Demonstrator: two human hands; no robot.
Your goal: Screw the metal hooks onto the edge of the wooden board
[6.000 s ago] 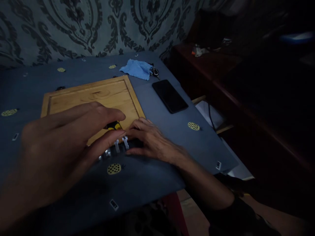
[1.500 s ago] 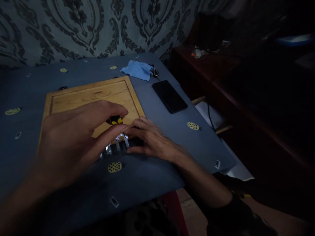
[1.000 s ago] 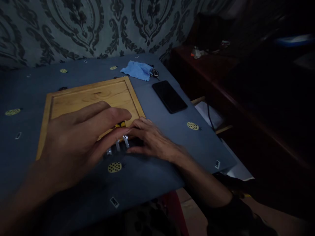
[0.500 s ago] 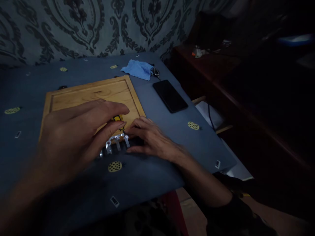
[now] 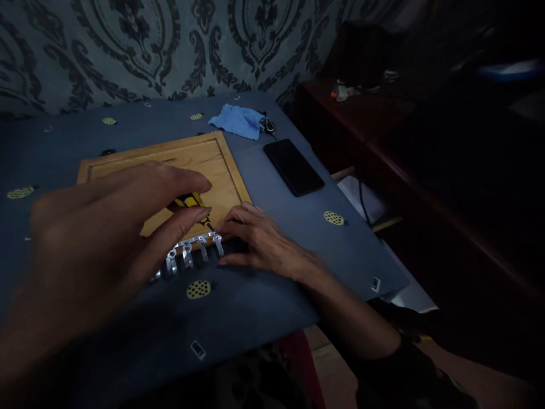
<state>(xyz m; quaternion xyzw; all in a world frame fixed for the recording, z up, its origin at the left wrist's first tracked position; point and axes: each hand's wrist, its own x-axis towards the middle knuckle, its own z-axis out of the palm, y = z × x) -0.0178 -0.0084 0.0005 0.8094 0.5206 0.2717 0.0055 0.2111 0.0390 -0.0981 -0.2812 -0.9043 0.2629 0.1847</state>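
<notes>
My left hand (image 5: 114, 227) is curled around a yellow-and-black screwdriver (image 5: 191, 200), partly hidden behind the thumb and fingers. The screwdriver's thin shaft points down to the right end of a shiny metal hook rail (image 5: 202, 242). The rail lies along the near edge of a framed wooden board (image 5: 232, 165), with several hooks sticking out toward me. At that same right end, my right hand (image 5: 261, 241) grips the rail at the board's corner, its fingertips close to the screwdriver's tip. My left hand covers the board's left part.
A black phone (image 5: 293, 167) lies right of the board on the blue patterned tablecloth (image 5: 272, 301). Behind it are a crumpled blue cloth (image 5: 238, 121) and a dark clip-like object (image 5: 269, 125). A dark reddish wooden furniture piece (image 5: 340, 116) stands at the right.
My left hand has shifted left and tilted, so more of the screwdriver and more of the rail's hooks show. My right hand has stayed in place.
</notes>
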